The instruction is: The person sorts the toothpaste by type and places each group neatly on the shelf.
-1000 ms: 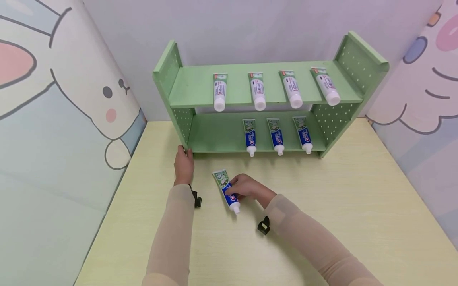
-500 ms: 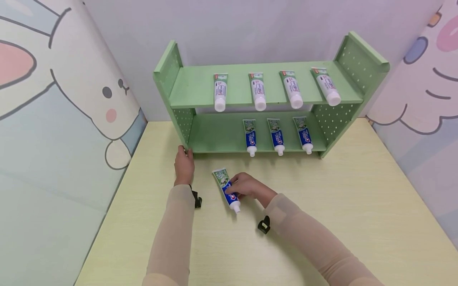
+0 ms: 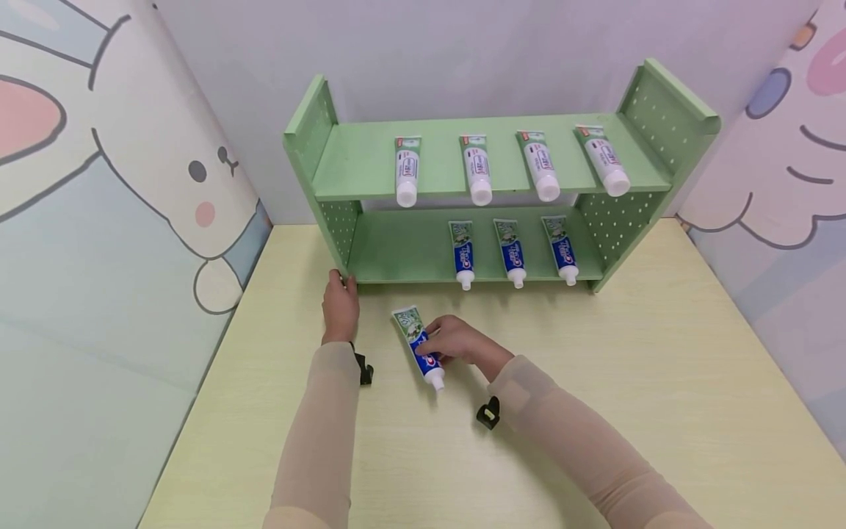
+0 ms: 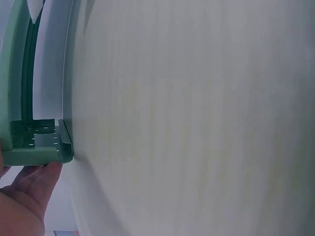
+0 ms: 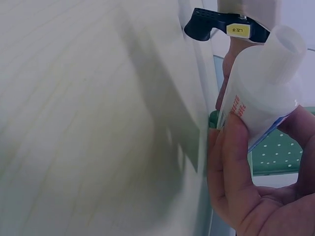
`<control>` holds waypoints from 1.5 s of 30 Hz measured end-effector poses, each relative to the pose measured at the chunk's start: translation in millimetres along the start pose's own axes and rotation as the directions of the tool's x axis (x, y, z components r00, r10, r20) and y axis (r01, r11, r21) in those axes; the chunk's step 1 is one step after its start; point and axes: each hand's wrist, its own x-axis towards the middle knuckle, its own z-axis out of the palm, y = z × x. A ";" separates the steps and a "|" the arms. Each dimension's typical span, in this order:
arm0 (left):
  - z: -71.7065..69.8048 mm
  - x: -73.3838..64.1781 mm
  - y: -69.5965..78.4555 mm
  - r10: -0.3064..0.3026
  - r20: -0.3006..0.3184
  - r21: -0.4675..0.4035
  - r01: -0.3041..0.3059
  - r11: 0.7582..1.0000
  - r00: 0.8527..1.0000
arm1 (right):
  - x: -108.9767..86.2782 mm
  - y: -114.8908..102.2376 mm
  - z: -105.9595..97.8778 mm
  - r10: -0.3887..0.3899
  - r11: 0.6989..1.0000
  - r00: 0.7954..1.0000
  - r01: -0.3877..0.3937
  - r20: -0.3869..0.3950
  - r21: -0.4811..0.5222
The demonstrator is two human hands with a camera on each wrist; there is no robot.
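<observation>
My right hand (image 3: 456,340) pinches a blue, green and white toothpaste tube (image 3: 415,334) between thumb and fingers, in front of the shelf. The tube is tilted, its white cap toward me; in the right wrist view the cap end (image 5: 268,78) is raised off the tabletop. My left hand (image 3: 340,307) grips the lower front left corner of the green two-tier shelf (image 3: 396,246). In the left wrist view the left hand's fingers (image 4: 37,184) lie against the outside of the shelf's side panel (image 4: 34,156); its thumb is mostly cut off.
Several white toothpaste tubes (image 3: 477,169) lie along the upper tier, caps forward. Three blue and green tubes (image 3: 510,251) lie on the lower tier's middle and right, with bare board to their left. The pale wooden table (image 3: 648,382) meets cartoon-printed walls (image 3: 99,294) on both sides.
My right hand has shifted slightly toward the shelf, with the toothpaste tube in it. My left hand keeps its place at the shelf corner.
</observation>
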 end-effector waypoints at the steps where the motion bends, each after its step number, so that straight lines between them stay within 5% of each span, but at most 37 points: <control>1: 0.1 0.1 0.0 0.002 0.000 0.005 -0.002 1.000 1.000 | -0.3 -0.5 -0.3 0.000 1.000 1.000 0.000 0.002 0.006; 45: 0.4 1.4 0.5 -0.006 0.001 0.034 0.006 0.999 1.000 | -2.6 -22.7 -16.1 -0.077 0.996 0.997 0.077 -0.008 0.048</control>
